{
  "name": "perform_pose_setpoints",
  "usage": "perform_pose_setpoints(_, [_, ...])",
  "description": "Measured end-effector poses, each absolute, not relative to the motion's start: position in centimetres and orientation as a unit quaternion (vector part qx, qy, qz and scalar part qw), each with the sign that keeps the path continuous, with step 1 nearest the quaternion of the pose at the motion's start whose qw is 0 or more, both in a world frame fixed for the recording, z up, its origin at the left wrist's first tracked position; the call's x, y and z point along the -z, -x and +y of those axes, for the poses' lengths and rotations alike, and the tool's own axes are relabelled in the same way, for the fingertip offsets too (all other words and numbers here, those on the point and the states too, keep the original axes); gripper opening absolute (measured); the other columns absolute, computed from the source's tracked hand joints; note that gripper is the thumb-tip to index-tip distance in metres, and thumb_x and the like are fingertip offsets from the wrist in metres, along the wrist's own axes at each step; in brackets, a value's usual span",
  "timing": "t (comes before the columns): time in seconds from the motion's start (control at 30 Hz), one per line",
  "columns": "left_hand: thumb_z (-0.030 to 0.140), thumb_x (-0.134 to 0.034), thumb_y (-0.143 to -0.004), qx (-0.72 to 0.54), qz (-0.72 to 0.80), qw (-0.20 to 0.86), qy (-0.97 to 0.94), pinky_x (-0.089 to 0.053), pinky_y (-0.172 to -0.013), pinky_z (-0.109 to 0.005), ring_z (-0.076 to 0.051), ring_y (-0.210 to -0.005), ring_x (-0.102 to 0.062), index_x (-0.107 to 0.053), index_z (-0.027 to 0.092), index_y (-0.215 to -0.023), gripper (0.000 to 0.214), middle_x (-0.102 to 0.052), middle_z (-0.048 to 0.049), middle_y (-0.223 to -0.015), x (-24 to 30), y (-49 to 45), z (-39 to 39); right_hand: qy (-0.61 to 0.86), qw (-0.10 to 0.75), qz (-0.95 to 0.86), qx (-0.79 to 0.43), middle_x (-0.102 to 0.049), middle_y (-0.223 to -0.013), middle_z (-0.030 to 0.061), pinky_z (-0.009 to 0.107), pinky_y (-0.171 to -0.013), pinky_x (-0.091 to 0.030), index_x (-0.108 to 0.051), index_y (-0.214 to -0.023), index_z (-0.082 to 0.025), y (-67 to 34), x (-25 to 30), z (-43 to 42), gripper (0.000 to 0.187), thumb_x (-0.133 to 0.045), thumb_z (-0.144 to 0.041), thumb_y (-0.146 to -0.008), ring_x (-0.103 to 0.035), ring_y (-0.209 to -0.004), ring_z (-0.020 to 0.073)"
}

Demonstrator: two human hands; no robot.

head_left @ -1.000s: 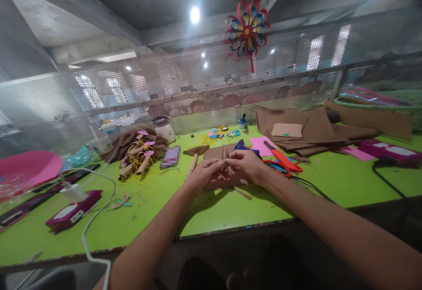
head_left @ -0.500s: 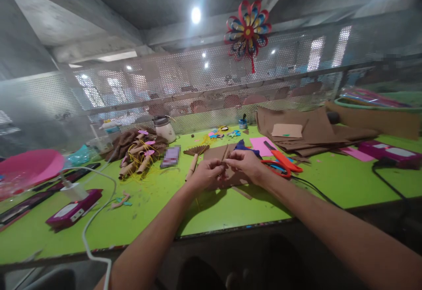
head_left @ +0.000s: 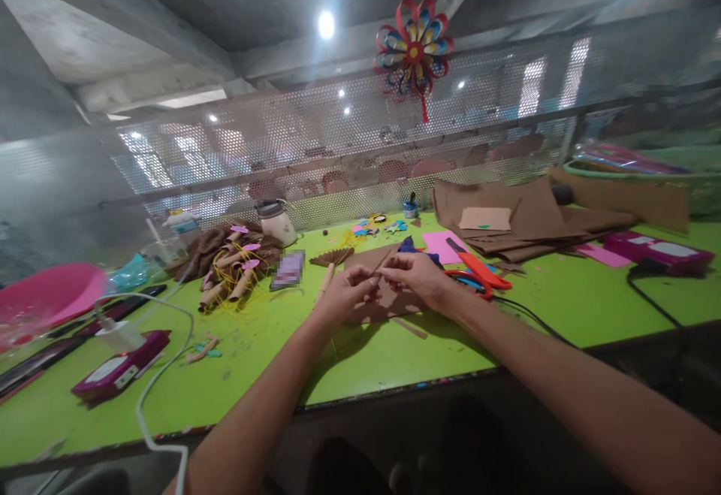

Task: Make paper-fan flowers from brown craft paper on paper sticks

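Note:
Both hands meet over a sheet of brown paper (head_left: 360,313) on the green table. Between my left hand (head_left: 350,289) and my right hand (head_left: 417,276) is a thin brown paper strip (head_left: 383,261), pinched at the fingertips of each. A rolled brown paper tube (head_left: 327,279) lies just left of my left hand. Behind it rests a pleated brown paper fan (head_left: 332,257). Right of my right hand are orange-handled scissors (head_left: 476,282) and a red-handled cutter (head_left: 485,270). A narrow brown paper scrap (head_left: 410,327) lies below the hands.
Paper rolls with yellow string (head_left: 239,266) are heaped at left, beside a jar (head_left: 276,222). Purple power strips (head_left: 121,366) stand at both sides, with a white cable (head_left: 147,397) hanging over the front edge. Stacked brown paper (head_left: 507,194) lies back right. A perforated screen (head_left: 315,157) closes the back.
The view has shifted slightly, so the table's contents sit a little further left. Both hands stay together with the strip at their fingertips; the fingers have moved only slightly.

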State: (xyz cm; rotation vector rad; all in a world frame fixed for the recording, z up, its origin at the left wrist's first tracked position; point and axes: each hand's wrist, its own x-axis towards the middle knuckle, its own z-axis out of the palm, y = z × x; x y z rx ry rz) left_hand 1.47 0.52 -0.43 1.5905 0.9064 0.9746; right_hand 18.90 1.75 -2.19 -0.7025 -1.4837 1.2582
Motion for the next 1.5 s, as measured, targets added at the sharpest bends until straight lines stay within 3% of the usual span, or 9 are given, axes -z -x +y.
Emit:
perform_pose_setpoints(0.3, [0.038, -0.069, -0.073, -0.406, 0.361, 0.526, -0.654, -0.037, -0.054, -0.023, -0.007, -0.053, -0.048, -0.058, 0.014, -0.079, 0.027, -0.056, 0.0013, -0.06, 0.5, -1.0, 1.3, 0.258, 0.521, -0.621, -0.526, -0.06, -0.073, 0.0033, 0.028, -0.057, -0.042, -0.067, -0.084, -0.015, -19.0, 1.6, 1.2, 0.024, -0.072, -0.033, -0.07, -0.049, -0.059, 0.0105])
perform_pose_setpoints(0.6, [0.043, -0.058, -0.083, -0.383, 0.365, 0.492, -0.692, -0.044, -0.065, -0.027, -0.015, -0.072, -0.06, -0.059, 0.013, -0.083, 0.03, -0.065, -0.0076, -0.078, 0.4, -1.1, 1.2, 0.296, 0.506, -0.631, -0.509, -0.062, -0.064, 0.0027, 0.027, -0.054, -0.039, -0.068, -0.073, -0.015, -19.0, 1.6, 1.3, 0.018, -0.072, -0.032, -0.068, -0.048, -0.055, 0.0107])
perform_pose_setpoints(0.77, [0.043, -0.059, -0.08, -0.379, 0.365, 0.524, -0.67, -0.039, -0.054, -0.023, -0.009, -0.053, -0.049, -0.052, 0.015, -0.067, 0.032, -0.055, 0.0002, -0.058, 0.9, -1.1, 1.5, 0.266, 0.492, -0.652, -0.513, -0.062, -0.063, 0.001, 0.026, -0.054, -0.04, -0.067, -0.075, -0.015, -18.8, 2.1, 1.6, 0.023, -0.073, -0.035, -0.067, -0.049, -0.055, 0.0103])
perform_pose_setpoints(0.93, [0.043, -0.064, -0.075, -0.372, 0.367, 0.555, -0.647, -0.032, -0.048, -0.02, -0.007, -0.046, -0.042, -0.053, 0.016, -0.071, 0.03, -0.05, 0.0035, -0.053, 0.9, -1.1, 1.4, 0.277, 0.484, -0.668, -0.492, -0.059, -0.061, -0.0001, 0.025, -0.053, -0.039, -0.067, -0.073, -0.015, -18.8, 2.3, 1.8, 0.024, -0.073, -0.037, -0.067, -0.049, -0.054, 0.0101])
perform_pose_setpoints(1.33, [0.038, -0.061, -0.079, -0.44, 0.378, 0.409, -0.705, -0.046, -0.056, -0.026, -0.015, -0.063, -0.062, -0.054, 0.015, -0.088, 0.026, -0.065, -0.0034, -0.069, 0.2, -1.9, 0.6, 0.324, 0.518, -0.629, -0.481, -0.059, -0.061, 0.0008, 0.026, -0.052, -0.036, -0.067, -0.071, -0.015, -19.0, 1.6, 1.5, 0.02, -0.073, -0.033, -0.066, -0.046, -0.053, 0.0099])
perform_pose_setpoints(1.5, [0.033, -0.068, -0.073, -0.46, 0.36, 0.356, -0.729, -0.046, -0.063, -0.026, -0.013, -0.072, -0.058, -0.055, 0.016, -0.085, 0.025, -0.062, -0.003, -0.079, 0.3, -2.3, 0.6, 0.324, 0.562, -0.585, -0.488, -0.058, -0.059, -0.0001, 0.027, -0.051, -0.036, -0.067, -0.071, -0.016, -19.0, 1.5, 1.4, 0.02, -0.076, -0.032, -0.064, -0.045, -0.052, 0.01])
